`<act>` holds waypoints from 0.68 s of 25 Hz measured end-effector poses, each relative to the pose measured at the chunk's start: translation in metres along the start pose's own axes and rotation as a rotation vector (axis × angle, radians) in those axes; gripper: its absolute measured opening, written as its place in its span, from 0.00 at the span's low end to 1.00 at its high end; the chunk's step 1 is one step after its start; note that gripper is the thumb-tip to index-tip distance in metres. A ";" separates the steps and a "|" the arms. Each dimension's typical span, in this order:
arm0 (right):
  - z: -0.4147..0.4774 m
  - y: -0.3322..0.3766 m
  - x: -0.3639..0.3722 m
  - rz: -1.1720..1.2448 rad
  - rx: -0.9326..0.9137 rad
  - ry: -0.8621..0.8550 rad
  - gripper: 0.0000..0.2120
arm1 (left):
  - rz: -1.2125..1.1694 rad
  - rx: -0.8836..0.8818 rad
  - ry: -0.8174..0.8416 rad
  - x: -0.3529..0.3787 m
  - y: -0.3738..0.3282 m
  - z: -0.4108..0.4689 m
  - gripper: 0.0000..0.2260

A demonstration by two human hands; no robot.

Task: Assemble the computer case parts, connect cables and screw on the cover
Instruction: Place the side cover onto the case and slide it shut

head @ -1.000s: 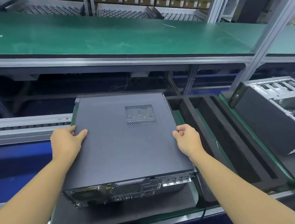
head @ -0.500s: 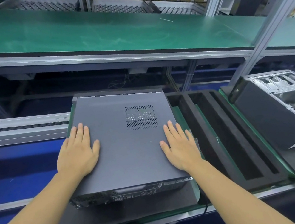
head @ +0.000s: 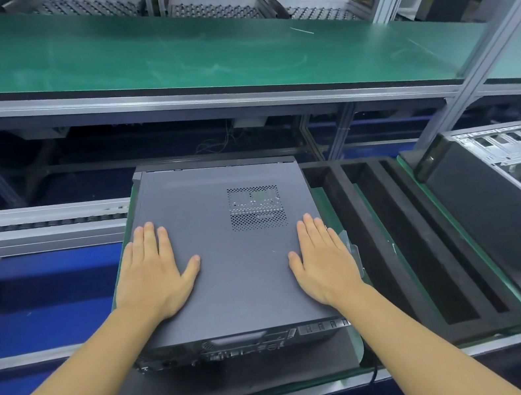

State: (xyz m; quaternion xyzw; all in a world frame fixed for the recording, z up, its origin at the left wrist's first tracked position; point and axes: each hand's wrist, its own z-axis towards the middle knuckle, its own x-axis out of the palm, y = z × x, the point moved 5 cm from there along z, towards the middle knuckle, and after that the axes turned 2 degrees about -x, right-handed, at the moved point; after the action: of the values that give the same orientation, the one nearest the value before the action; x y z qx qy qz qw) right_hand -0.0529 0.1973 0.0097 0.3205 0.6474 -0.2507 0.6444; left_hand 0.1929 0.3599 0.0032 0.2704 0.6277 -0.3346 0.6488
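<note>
A dark grey computer case [head: 242,339] lies flat on a black foam mat [head: 235,379] in front of me, its rear ports facing me. The grey side cover [head: 221,239] with a perforated vent [head: 255,207] lies on top of it. My left hand [head: 154,275] rests flat on the cover's left part, fingers straight and pointing away. My right hand [head: 321,256] presses flat near the cover's right edge in the same way. Neither hand holds anything.
A black foam tray [head: 409,240] with long slots sits to the right of the case. Further right stands a second, open computer case [head: 508,188] with bare metal inside. A green shelf [head: 158,58] runs above; a metal post [head: 478,61] rises at right.
One second ago both hands gripped the cover's side edges. They moved onto the top and now lie flat, and the cover has slid a little away from me.
</note>
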 end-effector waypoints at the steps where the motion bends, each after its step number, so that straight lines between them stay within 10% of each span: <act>1: 0.002 0.003 0.001 -0.001 0.007 0.001 0.34 | 0.007 -0.011 0.001 -0.001 -0.001 0.005 0.39; 8: 0.009 0.010 -0.011 -0.018 0.019 0.043 0.35 | 0.026 -0.034 0.045 -0.001 -0.003 0.015 0.39; 13: -0.038 0.110 0.005 -0.056 -0.639 0.145 0.44 | -0.178 -0.162 0.149 0.000 0.015 0.022 0.34; 17: -0.034 0.133 0.010 -0.179 -0.646 0.146 0.44 | -0.275 -0.281 0.119 -0.001 0.019 0.022 0.43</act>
State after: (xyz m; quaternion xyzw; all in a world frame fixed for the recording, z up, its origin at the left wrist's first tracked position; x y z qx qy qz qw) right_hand 0.0224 0.3123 0.0135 0.0590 0.7633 -0.0647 0.6401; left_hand 0.2215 0.3547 0.0048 0.1080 0.7364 -0.3126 0.5901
